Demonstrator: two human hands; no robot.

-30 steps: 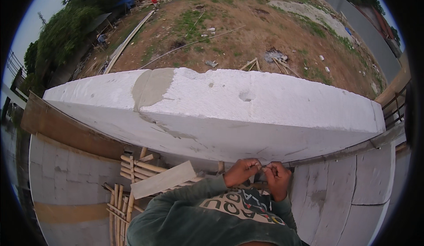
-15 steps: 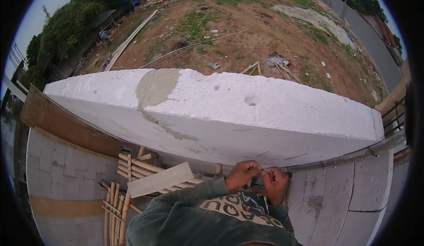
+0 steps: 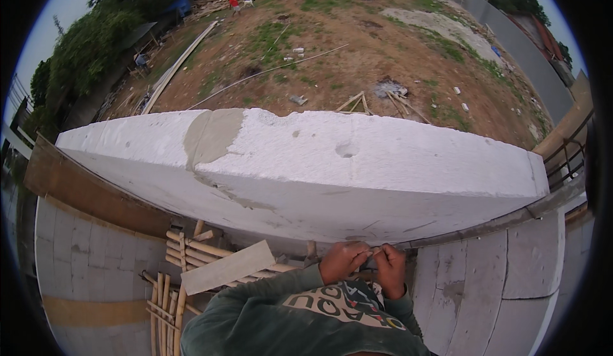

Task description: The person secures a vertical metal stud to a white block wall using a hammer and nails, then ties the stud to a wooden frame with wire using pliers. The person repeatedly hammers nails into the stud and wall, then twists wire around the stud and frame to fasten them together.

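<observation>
My left hand (image 3: 342,261) and my right hand (image 3: 390,269) are close together in front of my chest, just on my side of a white block wall (image 3: 408,155). Both are closed, with thumbs and fingertips pinched toward each other. Something small and thin seems to sit between the fingertips, too small to name. The wall's rough top carries a grey mortar patch (image 3: 220,132) at a joint and a small round hollow (image 3: 346,150). Neither hand visibly touches the wall.
Bamboo poles (image 3: 167,308) form a scaffold below on the left, with a grey board (image 3: 230,268) lying across them. Beyond the wall, far below, lies a dirt yard (image 3: 306,30) with scattered timber. A person in red (image 3: 234,3) stands far off.
The view has shifted slightly, so the wall appears a little lower and to the left. My hands stay pinched close together, a little lower in the picture.
</observation>
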